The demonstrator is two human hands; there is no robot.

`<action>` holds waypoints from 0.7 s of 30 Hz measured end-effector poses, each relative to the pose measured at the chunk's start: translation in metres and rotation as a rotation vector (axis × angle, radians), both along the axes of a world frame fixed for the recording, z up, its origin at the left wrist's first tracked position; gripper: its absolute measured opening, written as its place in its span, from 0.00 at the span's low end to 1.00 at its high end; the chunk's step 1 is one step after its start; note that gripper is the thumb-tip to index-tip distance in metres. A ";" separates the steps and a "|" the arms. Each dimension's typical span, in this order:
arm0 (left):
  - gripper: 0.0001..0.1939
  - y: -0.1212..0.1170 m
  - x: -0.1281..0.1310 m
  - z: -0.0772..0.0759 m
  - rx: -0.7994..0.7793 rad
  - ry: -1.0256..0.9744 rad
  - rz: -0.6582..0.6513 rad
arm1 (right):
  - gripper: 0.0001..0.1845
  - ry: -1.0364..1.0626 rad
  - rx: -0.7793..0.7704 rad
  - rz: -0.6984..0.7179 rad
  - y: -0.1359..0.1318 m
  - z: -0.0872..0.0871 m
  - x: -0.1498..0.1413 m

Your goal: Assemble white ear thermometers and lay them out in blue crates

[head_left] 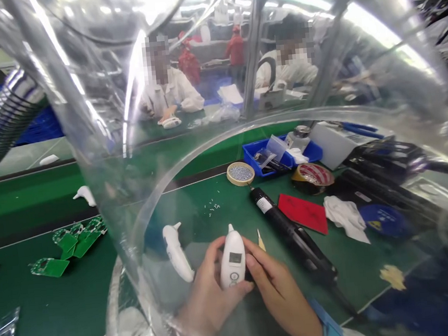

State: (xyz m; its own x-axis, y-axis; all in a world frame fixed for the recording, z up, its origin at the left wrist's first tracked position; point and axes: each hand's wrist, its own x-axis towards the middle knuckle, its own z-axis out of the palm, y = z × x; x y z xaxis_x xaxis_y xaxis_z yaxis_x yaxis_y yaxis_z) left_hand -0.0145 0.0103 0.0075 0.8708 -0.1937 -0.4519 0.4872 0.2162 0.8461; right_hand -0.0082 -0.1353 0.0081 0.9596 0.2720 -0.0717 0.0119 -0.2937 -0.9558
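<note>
Left hand [209, 289] curled shut around white ear thermometer [232, 259], low at 6 o'clock. Right hand [280, 294] half closed, pinching the thermometer's right edge. Second thermometer [177, 252] lying just beside, at 9 o'clock from the held one. Black electric screwdriver [292, 235] near, at 3 o'clock. Round dish of screws [240, 173] farther out at 12 o'clock, just beside blue bin [268, 156].
</note>
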 end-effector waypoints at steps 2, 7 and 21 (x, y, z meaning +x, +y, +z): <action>0.38 0.000 -0.001 0.001 0.059 -0.075 -0.013 | 0.24 -0.001 -0.010 0.006 0.000 -0.001 0.000; 0.38 0.002 -0.001 0.001 0.060 -0.096 -0.040 | 0.24 0.023 -0.050 -0.007 -0.002 -0.005 -0.003; 0.34 0.001 0.002 0.014 0.086 -0.066 0.012 | 0.20 -0.278 -0.274 -0.041 -0.005 -0.003 -0.005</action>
State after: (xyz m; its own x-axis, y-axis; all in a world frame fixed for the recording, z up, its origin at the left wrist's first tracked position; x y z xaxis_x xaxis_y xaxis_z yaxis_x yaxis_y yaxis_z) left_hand -0.0125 0.0113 0.0217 0.9013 -0.1460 -0.4079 0.4275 0.1466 0.8921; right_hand -0.0133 -0.1402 0.0052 0.9623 0.2399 0.1282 0.2426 -0.5435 -0.8036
